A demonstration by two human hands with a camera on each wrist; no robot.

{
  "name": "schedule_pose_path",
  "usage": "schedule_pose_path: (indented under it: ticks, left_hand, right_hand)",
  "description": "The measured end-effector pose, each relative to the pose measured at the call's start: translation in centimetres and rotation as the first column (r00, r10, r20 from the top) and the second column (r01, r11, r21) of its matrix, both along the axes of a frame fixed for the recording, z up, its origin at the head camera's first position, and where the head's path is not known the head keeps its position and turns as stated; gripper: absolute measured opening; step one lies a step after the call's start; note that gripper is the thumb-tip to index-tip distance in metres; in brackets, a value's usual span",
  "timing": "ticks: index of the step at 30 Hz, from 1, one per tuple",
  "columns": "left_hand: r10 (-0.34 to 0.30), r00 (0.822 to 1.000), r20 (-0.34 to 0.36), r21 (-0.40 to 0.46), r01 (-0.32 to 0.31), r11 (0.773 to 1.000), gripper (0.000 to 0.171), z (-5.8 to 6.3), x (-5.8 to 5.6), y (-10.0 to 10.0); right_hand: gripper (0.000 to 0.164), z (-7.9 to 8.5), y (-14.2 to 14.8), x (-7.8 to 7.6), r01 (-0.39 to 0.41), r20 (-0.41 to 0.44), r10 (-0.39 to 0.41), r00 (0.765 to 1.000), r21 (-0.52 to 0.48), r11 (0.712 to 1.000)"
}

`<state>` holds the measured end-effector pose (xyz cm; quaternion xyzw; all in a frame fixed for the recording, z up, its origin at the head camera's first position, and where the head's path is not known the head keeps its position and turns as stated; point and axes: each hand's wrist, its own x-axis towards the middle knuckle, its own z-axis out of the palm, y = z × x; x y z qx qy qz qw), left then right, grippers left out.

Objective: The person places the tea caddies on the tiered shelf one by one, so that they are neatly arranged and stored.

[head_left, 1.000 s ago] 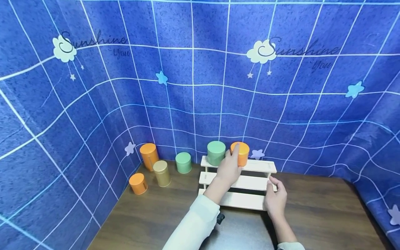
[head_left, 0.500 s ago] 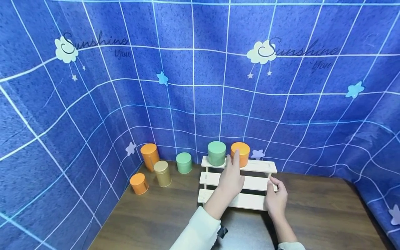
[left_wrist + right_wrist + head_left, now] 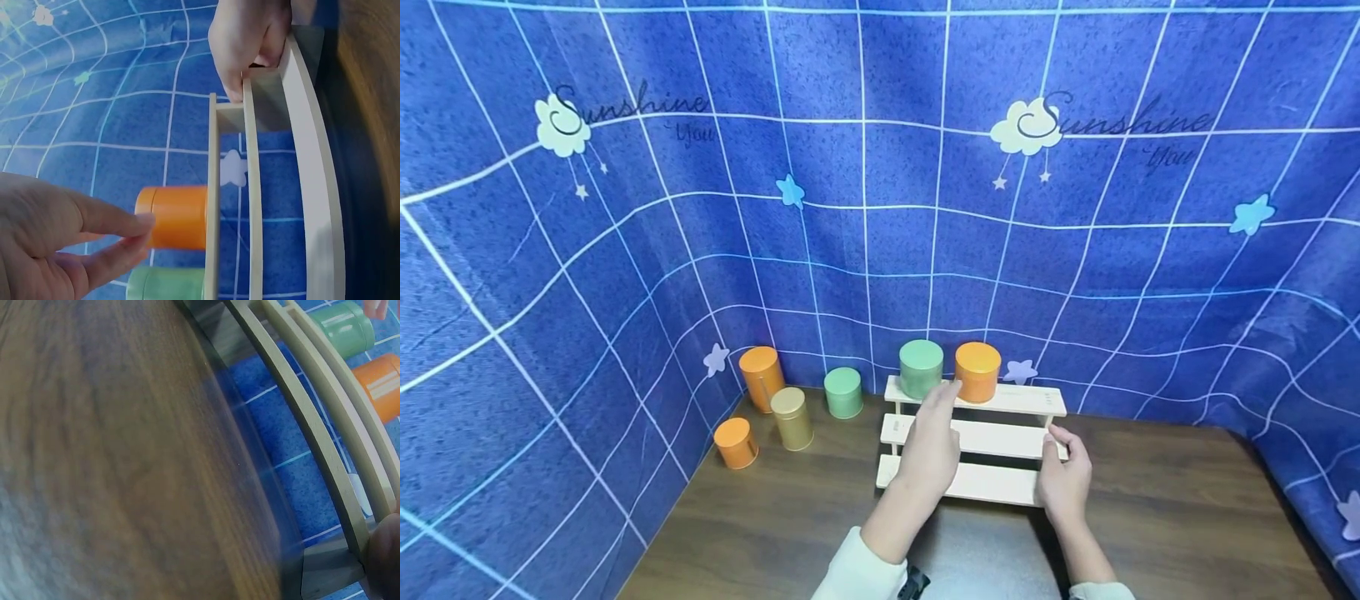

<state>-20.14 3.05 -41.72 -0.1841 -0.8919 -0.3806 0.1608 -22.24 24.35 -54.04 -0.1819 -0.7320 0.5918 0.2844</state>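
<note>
- Orange canister [image 3: 977, 372] is seated upright on the top tier of the pale rack [image 3: 1000, 440], lower centre-right of the head frame; green canister [image 3: 921, 369] just left, gap probably meant for finger room.
- Left hand [image 3: 929, 446]: fingers extended nearby, nothing gripped; contact can't be confirmed.
- Right hand [image 3: 1065, 475]: rack's right end is clamped between thumb and fingers, presumably for steadying.

Left hand [image 3: 40, 222] near the orange canister [image 3: 181, 215] — right hand [image 3: 247, 37] gripping the rack [image 3: 314, 162].
</note>
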Motion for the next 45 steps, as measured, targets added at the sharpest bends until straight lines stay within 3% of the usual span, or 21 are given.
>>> schedule_pose_path:
  ticks: [8,16,26,36,45]
  left_hand:
    - [0.059,0.998,-0.004,0.083,-0.058,0.995,0.049,-0.5,-1.0,-2.6]
    - [0.166,0.985,-0.047,-0.008,-0.167,0.986,0.032,-1.2,-1.7,-5.0]
    - [0.236,0.972,-0.016,0.022,-0.235,0.972,0.020,-1.6,-1.9,-7.3]
    - [0.320,0.947,0.041,0.054,-0.321,0.945,0.026,-2.6,-2.3,-9.9]
    - [0.338,0.940,0.037,0.106,-0.340,0.934,0.025,-2.6,-2.5,-11.8]
  right_hand:
    - [0.029,0.0,-0.1,0.1,-0.001,-0.023,0.001,1.000,0.000,1.000]
    - [0.027,-0.3,0.0,-0.1,0.013,-0.033,-0.013,0.999,0.021,1.000]
    - [0.028,-0.1,0.0,0.0,0.007,-0.025,-0.007,1.000,0.015,1.000]
    - [0.031,-0.1,0.0,0.1,0.028,0.016,-0.029,0.999,0.026,0.999]
    - [0.029,-0.1,0.1,0.0,0.039,0.016,-0.039,0.999,0.033,0.999]
